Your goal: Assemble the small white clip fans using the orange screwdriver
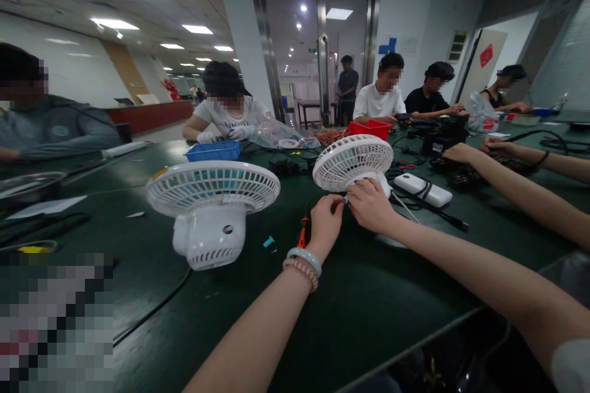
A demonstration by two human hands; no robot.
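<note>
The white plastic fan with a round ribbed grille (353, 163) sits right of centre, just beyond both hands. The left hand (326, 219) pinches a small light-blue piece (345, 200); the right hand (372, 204) overlaps the fan's underside, its grip unclear. Behind, a red plastic bin (373, 128) and blue plastic tray (212, 151) have indistinct contents. The grille faces upward, axis leaning upper left.

Just below the centre of the frame, your left wrist (318, 247) wears a smooth, pale bangle (304, 253) beside a pinkish-beige, knobbly bracelet (300, 268); your right arm (470, 264) shows a white sleeve (574, 365) at lower right.
</note>
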